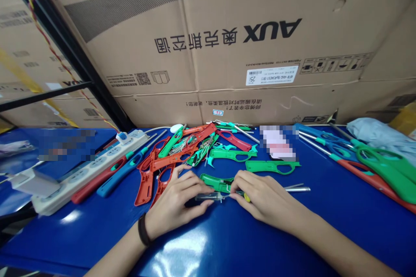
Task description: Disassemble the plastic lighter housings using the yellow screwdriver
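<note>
My left hand (173, 201) is closed on a small clear lighter fuel tank (207, 197), holding it just above the blue tabletop between thumb and fingers. My right hand (264, 197) pinches at the white nozzle end of the tank; a thin part lies between the fingertips, too small to name. A bit of yellow (247, 198) shows under the right fingers. Behind both hands lies a green lighter handle shell (212, 181) with dark and wire parts in it, partly hidden by the right hand. A metal lighter tube (300, 189) sticks out beyond the right hand.
Red handle shells (144, 188) and green handle shells (273, 167) lie in a heap behind the hands. A white power strip (104, 162) runs along the left. Long-necked lighters (367, 171) lie at right. A large cardboard box (208, 65) stands upright at the back.
</note>
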A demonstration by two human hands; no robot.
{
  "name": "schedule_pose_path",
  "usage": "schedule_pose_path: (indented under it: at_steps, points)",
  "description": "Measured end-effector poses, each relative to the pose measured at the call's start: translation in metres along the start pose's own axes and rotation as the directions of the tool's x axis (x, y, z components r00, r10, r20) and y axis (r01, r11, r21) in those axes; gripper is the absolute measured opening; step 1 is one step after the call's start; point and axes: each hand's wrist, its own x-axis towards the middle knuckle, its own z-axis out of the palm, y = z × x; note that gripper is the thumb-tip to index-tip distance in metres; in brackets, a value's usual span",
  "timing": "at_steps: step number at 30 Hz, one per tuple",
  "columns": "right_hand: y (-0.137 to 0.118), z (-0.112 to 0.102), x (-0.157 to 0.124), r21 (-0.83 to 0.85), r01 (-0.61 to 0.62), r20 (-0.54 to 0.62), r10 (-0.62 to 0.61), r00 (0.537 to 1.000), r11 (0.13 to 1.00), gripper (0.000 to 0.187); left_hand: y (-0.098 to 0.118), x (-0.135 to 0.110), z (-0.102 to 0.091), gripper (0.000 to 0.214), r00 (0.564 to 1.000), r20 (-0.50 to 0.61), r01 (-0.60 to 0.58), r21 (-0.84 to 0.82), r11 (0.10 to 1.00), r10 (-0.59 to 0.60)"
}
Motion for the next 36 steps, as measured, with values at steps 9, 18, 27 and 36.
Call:
schedule_pose_path:
  at_steps: [9,18,27,36]
  points:
    - [-0.003,-0.002,0.001,-0.012,-0.008,0.038,0.009,0.999,1.000,0.014,-0.001,-0.001,0.001,0.017,1.000,-0.004,-0.006,0.010,1.000,0.006]
    - [0.000,0.005,0.002,-0.005,0.049,-0.021,-0.049,0.999,0.999,0.010,0.000,-0.001,0.002,0.017,1.000,-0.009,0.003,0.015,1.000,-0.003]
    - [0.001,0.011,0.002,-0.063,0.104,-0.087,-0.109,0.990,0.993,0.018,0.000,-0.001,0.002,0.017,0.997,-0.061,-0.036,0.021,0.999,0.038]
    - [0.001,0.014,0.001,-0.109,0.142,-0.083,-0.151,0.985,0.984,0.025,0.000,-0.001,0.003,0.018,0.997,-0.060,-0.051,0.042,0.998,0.053]
